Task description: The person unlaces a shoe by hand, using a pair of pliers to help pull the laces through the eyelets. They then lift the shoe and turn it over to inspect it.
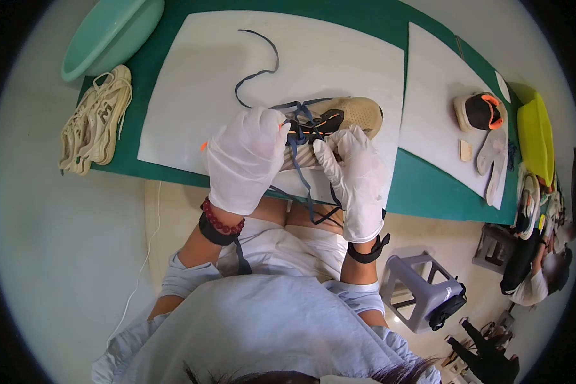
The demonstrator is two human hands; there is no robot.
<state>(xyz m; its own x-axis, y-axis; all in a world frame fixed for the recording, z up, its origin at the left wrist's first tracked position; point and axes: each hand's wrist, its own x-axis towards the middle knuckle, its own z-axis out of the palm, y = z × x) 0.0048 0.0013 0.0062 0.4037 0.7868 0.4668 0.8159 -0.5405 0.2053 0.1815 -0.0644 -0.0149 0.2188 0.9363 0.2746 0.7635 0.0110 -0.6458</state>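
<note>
A beige and black sneaker point(363, 114) with orange trim lies on a white board, its toe to the right and its heel mostly hidden behind my left hand. Dark blue shoelace point(278, 61) runs through its eyelets; one end curls up across the board, and more lace hangs over the table's front edge. My left hand point(248, 157), in a white glove, is closed at the shoe's opening, with its fingertips pinching at the lace. Also gloved, my right hand point(357, 176) is closed beside the front of the laces, thumb against curled fingers, on the lace there.
The white board point(192, 77) lies on a green table point(422, 185). Beige sneakers point(99, 121) and a teal basin point(112, 38) are at left. On a second board point(429, 96) are another shoe point(480, 112) and insoles point(493, 153). A yellow basin point(534, 134), stool point(422, 288) and co-worker point(537, 281) are at right.
</note>
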